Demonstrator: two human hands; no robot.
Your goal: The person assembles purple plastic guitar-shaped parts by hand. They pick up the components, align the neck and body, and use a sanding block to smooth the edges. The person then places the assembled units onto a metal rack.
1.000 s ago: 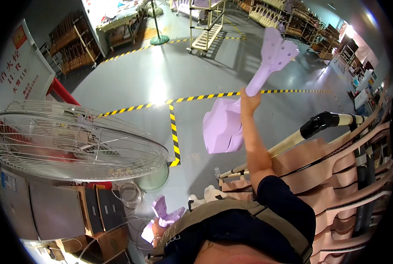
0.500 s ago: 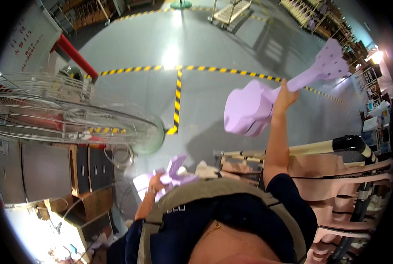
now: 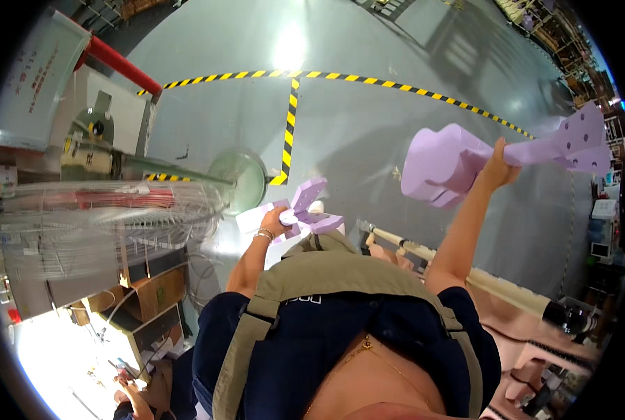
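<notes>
Out to the right, my right hand (image 3: pixel 498 170) is closed round the neck of a light purple ukulele-like instrument (image 3: pixel 442 159). Its waisted body points left, and its flared headstock with several holes points right. My left hand (image 3: pixel 274 222), with bracelets at the wrist, is closed on light purple instrument parts (image 3: pixel 314 192) close in front of my apron. Two flared, holed ends stick out to the right of that hand, and a paler body shows to its left. Whether these are two separate instruments I cannot tell.
A wire-caged fan (image 3: pixel 102 227) with a round green base (image 3: pixel 237 180) stands at left. Yellow-black tape (image 3: pixel 289 129) marks the grey floor. At lower right is a rack rail (image 3: pixel 498 288) with pink instrument bodies (image 3: pixel 519 336). Another person's arm (image 3: pixel 139 404) shows at lower left.
The view has turned and tilted down. My right hand with its ukulele has shifted right and lower in the picture; my left hand with its purple parts has come up and right. Both grips stay closed.
</notes>
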